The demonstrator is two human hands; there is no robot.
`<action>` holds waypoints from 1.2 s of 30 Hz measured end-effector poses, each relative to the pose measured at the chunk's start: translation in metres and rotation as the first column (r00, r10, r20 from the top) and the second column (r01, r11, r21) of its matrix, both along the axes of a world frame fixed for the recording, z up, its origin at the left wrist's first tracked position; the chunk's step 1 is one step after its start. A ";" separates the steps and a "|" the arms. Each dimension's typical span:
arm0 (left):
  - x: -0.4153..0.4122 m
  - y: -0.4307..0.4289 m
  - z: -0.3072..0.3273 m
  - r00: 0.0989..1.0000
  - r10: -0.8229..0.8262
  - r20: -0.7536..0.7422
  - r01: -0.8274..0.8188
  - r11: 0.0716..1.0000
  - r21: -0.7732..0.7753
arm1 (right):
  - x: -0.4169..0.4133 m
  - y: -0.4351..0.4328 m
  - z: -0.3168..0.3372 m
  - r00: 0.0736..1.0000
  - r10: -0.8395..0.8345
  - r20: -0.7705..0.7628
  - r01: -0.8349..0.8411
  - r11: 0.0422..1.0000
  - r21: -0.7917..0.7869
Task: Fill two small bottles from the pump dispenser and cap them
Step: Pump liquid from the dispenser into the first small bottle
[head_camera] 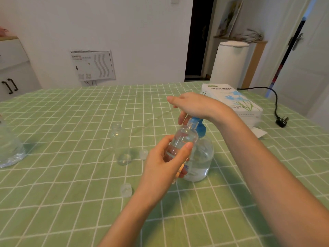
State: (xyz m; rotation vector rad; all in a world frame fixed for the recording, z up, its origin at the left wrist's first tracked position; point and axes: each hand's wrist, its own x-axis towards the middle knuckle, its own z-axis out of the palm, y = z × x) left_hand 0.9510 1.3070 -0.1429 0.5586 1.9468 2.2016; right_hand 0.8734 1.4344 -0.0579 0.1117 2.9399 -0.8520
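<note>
Green checked cloth covers the table [71, 175], which stands before a white wall with a vented panel [93, 65], a dark doorway and a white bin [229, 63] behind it. A tissue paper box [231, 100] and a black plug [282, 121] lie at the far right. My left hand [167, 161] grips one small bottle [183, 139] round its middle above the table; its long axis tilts, neck up and toward the right, mouth at the blue pump head [201, 128]. My right hand [192, 104] rests palm-down on that pump head, fingers loose. The pump dispenser [203, 157] stands upright just behind the held bottle. The second small bottle [121, 145] stands upright and uncapped to the left, with two clear caps [143, 154] [126, 189] lying near it.
</note>
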 end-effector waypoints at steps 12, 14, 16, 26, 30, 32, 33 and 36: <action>0.001 -0.001 -0.005 1.000 -0.005 -0.010 0.005 1.000 -0.022 | -0.002 0.002 -0.013 0.998 -0.014 0.056 0.016 1.000 -0.021; 0.001 -0.002 -0.006 1.000 -0.003 -0.010 0.003 1.000 -0.024 | -0.003 0.002 -0.014 0.998 -0.020 0.063 0.021 1.000 -0.017; 0.001 -0.002 -0.006 1.000 -0.003 -0.009 0.002 1.000 -0.029 | -0.002 0.002 -0.013 0.998 -0.022 0.059 0.023 1.000 -0.005; 0.000 0.000 -0.001 1.000 -0.007 0.003 0.007 1.000 0.015 | -0.003 -0.002 0.001 0.997 0.006 0.071 -0.012 0.997 0.076; 0.000 0.000 -0.001 1.000 -0.014 -0.004 0.014 1.000 0.003 | -0.002 0.000 -0.003 0.998 -0.010 0.068 0.009 1.000 0.018; 0.001 0.000 -0.002 1.000 -0.013 -0.004 0.013 1.000 0.003 | -0.002 0.002 -0.007 0.997 -0.009 0.076 0.009 1.000 0.002; 0.001 0.000 -0.003 1.000 -0.013 -0.002 0.013 1.000 0.000 | -0.002 0.002 -0.009 0.996 -0.010 0.084 0.010 1.000 -0.007; 0.003 -0.001 -0.005 1.000 -0.009 -0.001 0.009 1.000 -0.008 | -0.002 0.002 -0.014 0.996 -0.013 0.093 0.015 1.000 -0.012</action>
